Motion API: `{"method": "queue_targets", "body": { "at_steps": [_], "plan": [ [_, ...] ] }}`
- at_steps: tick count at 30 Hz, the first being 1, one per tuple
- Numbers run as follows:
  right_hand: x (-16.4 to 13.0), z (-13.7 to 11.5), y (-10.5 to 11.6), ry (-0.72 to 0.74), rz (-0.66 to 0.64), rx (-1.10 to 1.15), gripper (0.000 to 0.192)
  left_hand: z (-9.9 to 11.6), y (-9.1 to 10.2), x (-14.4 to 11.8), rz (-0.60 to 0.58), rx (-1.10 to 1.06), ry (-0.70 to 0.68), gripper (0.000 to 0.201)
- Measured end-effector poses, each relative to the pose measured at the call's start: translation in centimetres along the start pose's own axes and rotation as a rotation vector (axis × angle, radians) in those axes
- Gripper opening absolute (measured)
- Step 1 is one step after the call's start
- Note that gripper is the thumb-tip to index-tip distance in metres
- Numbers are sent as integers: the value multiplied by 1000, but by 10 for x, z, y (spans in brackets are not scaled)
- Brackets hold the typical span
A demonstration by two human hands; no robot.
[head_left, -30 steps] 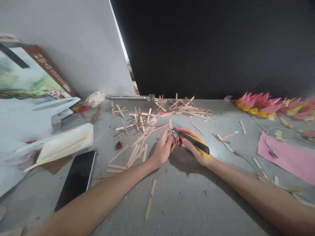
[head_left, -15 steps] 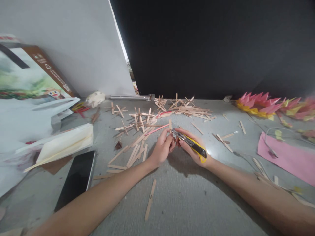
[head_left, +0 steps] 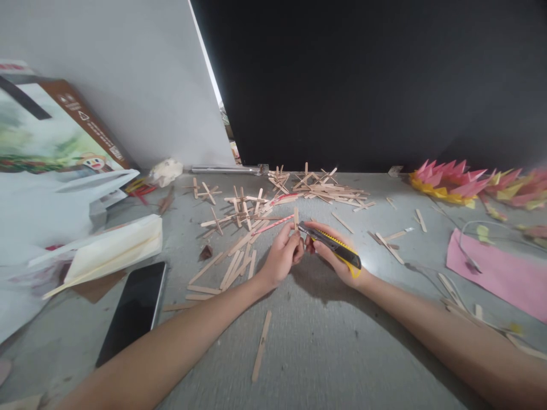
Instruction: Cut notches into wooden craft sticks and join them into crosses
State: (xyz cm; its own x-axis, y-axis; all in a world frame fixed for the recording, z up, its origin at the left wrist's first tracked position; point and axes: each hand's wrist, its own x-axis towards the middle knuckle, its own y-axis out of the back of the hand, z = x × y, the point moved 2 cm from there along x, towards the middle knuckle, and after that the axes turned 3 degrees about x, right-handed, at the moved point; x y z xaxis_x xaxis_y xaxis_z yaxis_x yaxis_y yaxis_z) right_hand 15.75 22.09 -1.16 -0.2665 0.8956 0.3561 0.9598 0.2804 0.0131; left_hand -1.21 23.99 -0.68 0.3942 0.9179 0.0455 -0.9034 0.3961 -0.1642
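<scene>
Between the fingers of my left hand [head_left: 281, 257] a wooden craft stick [head_left: 296, 216] stands nearly upright, its lower part hidden by the fingers. My right hand [head_left: 337, 256] is closed around a yellow and black utility knife [head_left: 335, 245]. The knife's blade end points up and left, right beside the stick; whether it touches the wood I cannot tell. Both hands are close together, low over the grey table [head_left: 307, 353]. Loose craft sticks [head_left: 233, 270] lie just left of my left hand, and a single stick [head_left: 261, 346] lies nearer to me.
Behind the hands are crossed stick pieces [head_left: 243, 206] and a stick pile [head_left: 335, 191]. A phone [head_left: 133, 310], an open notebook [head_left: 115, 247] and a plastic bag [head_left: 43, 216] are on the left. Pink-yellow paper flowers [head_left: 448, 182] and pink paper [head_left: 496, 276] lie right. A black panel [head_left: 363, 85] stands behind.
The utility knife has turned and shifted very slightly to the right in my right hand. The left hand and its stick are almost unmoved.
</scene>
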Motion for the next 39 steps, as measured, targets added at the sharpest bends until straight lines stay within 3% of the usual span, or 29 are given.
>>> {"method": "queue_targets", "body": {
  "at_steps": [10,19,23,26,29,35,39],
  "plan": [
    [6,15,1,-82,66,253,40,3,-1,0,-8,2,-4,27],
    [12,10,3,-128,16,421,37,0,1,1,-4,4,15,25],
    [12,-1,13,-13,-40,165,38,-1,2,4,59,-22,26,25],
    [6,-1,21,128,134,-217,37,-2,4,5,123,19,13,26],
    [-1,12,22,102,227,-374,37,-4,2,3,87,142,5,30],
    [0,20,19,50,-135,-557,56,-9,-1,-1,10,268,-23,38],
    [3,16,19,22,-240,-701,68,-8,-1,-1,24,261,-9,37]
  ]
}}
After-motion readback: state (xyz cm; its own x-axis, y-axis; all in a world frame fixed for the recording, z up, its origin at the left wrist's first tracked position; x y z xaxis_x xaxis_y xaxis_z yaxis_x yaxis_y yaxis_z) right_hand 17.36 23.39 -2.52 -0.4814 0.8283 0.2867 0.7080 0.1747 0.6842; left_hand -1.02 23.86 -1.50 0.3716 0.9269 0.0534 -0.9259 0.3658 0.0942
